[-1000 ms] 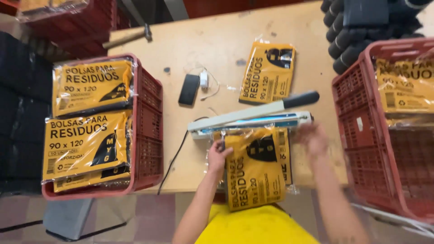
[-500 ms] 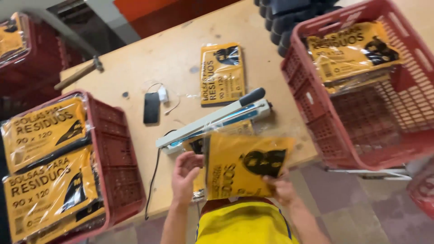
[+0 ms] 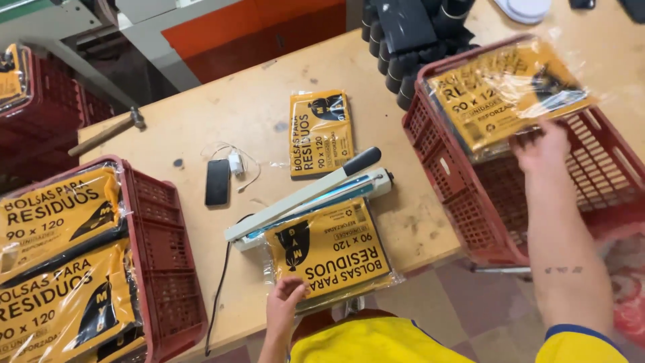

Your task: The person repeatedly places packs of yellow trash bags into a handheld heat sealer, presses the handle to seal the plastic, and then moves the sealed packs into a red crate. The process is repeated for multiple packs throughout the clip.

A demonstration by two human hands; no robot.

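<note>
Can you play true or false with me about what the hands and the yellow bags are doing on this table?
1. The right hand touches a yellow plastic bag pack in the red plastic crate. True.
2. The left hand holds the wooden-handled hammer. False: it touches a yellow pack by the long white heat sealer.
3. The black phone lies on the wooden table. True.
4. The sealer is in a crate. False: on the table.

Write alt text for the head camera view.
A person's right hand lays a yellow bag packet into a red crate, while the left hand touches another packet under a heat sealer on a wooden table.
</note>
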